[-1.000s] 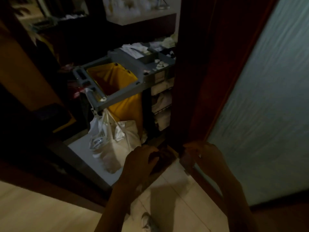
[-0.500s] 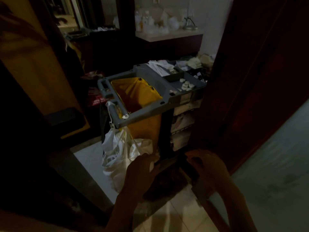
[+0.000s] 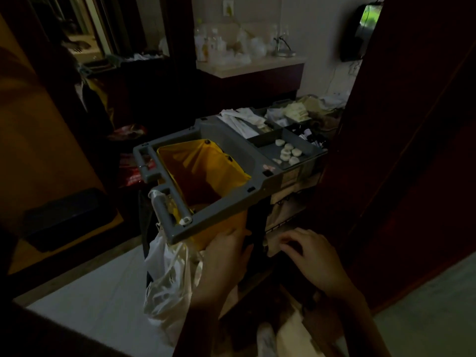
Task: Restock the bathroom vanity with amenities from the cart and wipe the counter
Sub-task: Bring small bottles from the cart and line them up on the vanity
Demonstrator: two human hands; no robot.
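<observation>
Head view: you stand at the cart (image 3: 221, 204), its amenities (image 3: 288, 152) lying in the top tray beside the yellow bag (image 3: 206, 166), well apart from the cluttered counter (image 3: 247, 67) behind. Your left hand (image 3: 226, 251) lays nearly straight fingers against the bag's front with nothing visibly held, while your right hand (image 3: 309, 256) bends its fingers over pale linen (image 3: 274, 244) on a lower shelf; the dimness hides whether it grips. By this, you're only fetching: restocking and wiping both remain.
</observation>
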